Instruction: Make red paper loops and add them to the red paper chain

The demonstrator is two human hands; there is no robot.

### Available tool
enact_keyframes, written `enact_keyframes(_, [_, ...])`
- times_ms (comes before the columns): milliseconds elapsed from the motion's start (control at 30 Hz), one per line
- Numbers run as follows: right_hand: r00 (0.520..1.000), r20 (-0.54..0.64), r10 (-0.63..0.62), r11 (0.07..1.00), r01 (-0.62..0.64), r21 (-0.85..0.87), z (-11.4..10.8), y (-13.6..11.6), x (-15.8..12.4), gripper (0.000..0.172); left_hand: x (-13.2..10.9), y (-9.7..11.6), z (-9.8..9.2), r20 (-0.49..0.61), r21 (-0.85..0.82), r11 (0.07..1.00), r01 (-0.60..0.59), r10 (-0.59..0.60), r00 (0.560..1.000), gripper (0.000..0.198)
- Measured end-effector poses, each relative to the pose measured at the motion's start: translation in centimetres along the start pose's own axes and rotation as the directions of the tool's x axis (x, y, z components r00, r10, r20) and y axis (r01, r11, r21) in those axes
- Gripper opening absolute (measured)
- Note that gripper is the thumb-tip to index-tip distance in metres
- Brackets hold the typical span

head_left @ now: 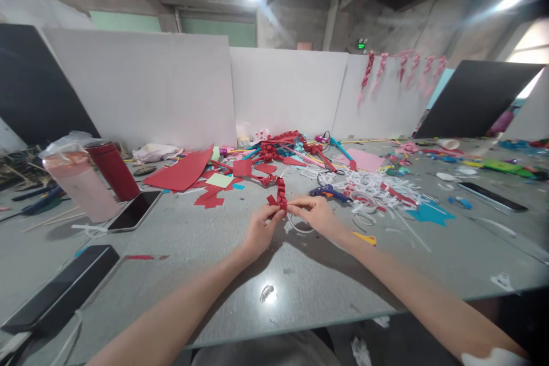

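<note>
My left hand (262, 226) and my right hand (316, 214) meet over the middle of the table. Between them is a folded red paper strip (281, 190), stacked into a zigzag chain that runs away from me. Fingers of both hands pinch its near end; the left thumb and forefinger close on it from one side, the right fingertips from the other. A short red flap sticks out above my left fingers. Just behind my right hand lies a blue glue gun (329, 191). A ring of white tape (302, 226) shows partly under the right hand.
A pile of red paper pieces (189, 170) lies beyond my hands, with white paper shreds (386, 189) to the right. At left stand a pink bottle (81, 189) and red flask (114, 171), near a phone (135, 210) and black box (64, 289). White boards (287, 91) border the back.
</note>
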State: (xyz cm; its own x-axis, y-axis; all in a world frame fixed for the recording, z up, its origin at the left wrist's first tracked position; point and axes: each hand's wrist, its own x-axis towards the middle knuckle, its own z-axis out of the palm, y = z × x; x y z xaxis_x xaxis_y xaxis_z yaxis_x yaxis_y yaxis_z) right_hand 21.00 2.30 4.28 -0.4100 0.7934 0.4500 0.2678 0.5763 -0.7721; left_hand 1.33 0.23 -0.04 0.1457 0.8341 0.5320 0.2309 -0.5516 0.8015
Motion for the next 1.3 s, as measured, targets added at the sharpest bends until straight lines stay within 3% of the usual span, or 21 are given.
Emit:
enact_keyframes(233, [0.999, -0.046, -0.023, 0.995, 0.028, 0.1, 0.7, 0.2, -0.5, 0.029, -0.2, 0.3, 0.0, -0.014, -0.041, 0.997, 0.065, -0.066, 0.998, 0.03])
enact_keyframes(567, [0.993, -0.103, 0.058, 0.989, -0.043, 0.141, 1.1, 0.4, -0.5, 0.03, -0.1, 0.5, -0.3, 0.009, 0.025, 1.0, -0.001, 0.001, 1.0, 0.032])
enact_keyframes(867, [0.973, -0.152, 0.173, 0.957, -0.13, 0.258, 1.9, 0.1, -0.7, 0.031, -0.2, 1.1, 0.6, -0.049, -0.193, 0.974, 0.12, -0.132, 0.99, 0.025])
enact_keyframes(967, [0.967, -0.151, 0.207, 0.946, -0.159, 0.281, 1.8, 0.1, -0.7, 0.034, -0.2, 1.3, 0.7, -0.084, -0.278, 0.951, 0.133, -0.162, 0.983, 0.026])
enact_keyframes(1133, [0.962, -0.115, 0.246, 0.925, -0.198, 0.323, 1.8, 0.2, -0.7, 0.034, -0.2, 1.1, 0.6, -0.127, -0.243, 0.959, 0.147, -0.182, 0.975, 0.041])
enact_keyframes(1300, [0.967, -0.059, 0.249, 0.919, -0.216, 0.329, 1.8, 0.1, -0.7, 0.031, -0.2, 1.0, 0.2, -0.131, -0.163, 0.979, 0.118, -0.14, 0.981, 0.021])
